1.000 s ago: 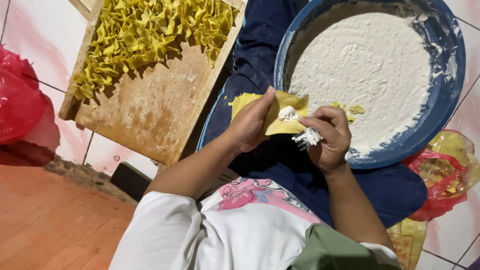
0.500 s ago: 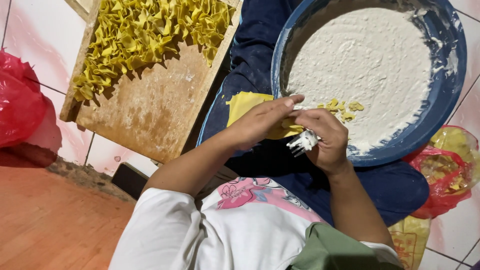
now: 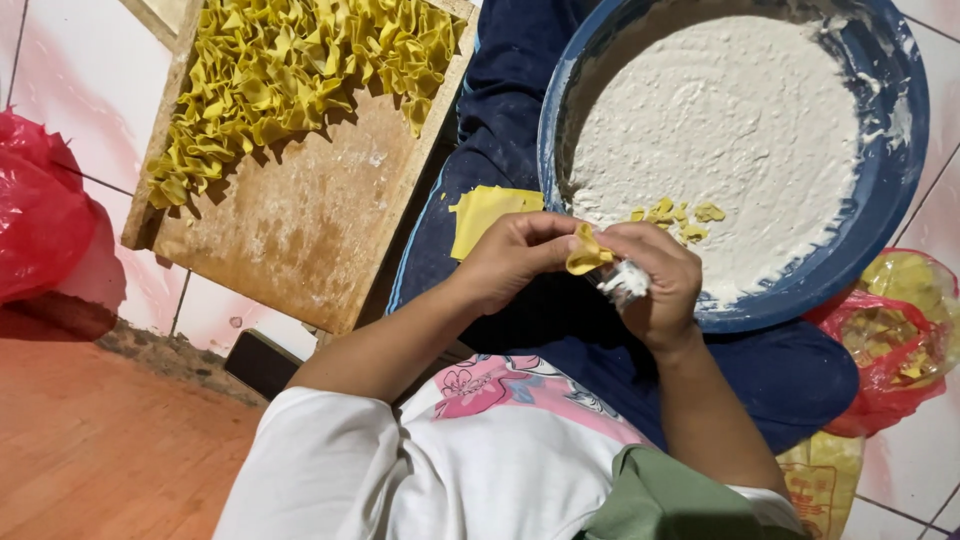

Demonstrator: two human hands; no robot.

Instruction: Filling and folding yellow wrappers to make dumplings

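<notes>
Wrapper [image 3: 586,252] now folded, pinched between both hands; right hand [image 3: 650,285] apparently grips utensil.

red plastic bag [image 3: 40,205] far left | red-yellow bag [image 3: 895,340] right of basin | yellow printed packet [image 3: 825,485] below

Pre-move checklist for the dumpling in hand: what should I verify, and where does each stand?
1. Folded yellow dumpling held between left hand and right hand: ok.
2. Wrapper fully sealed: cannot tell, fingers cover the seam.
3. Right fingers free of white paste: not ok, smeared.
4. Bare space on the wooden board below the folded pile: ok.
5. Spare wrappers on the lap: ok.
6. Filling left in the blue basin: ok.
</notes>
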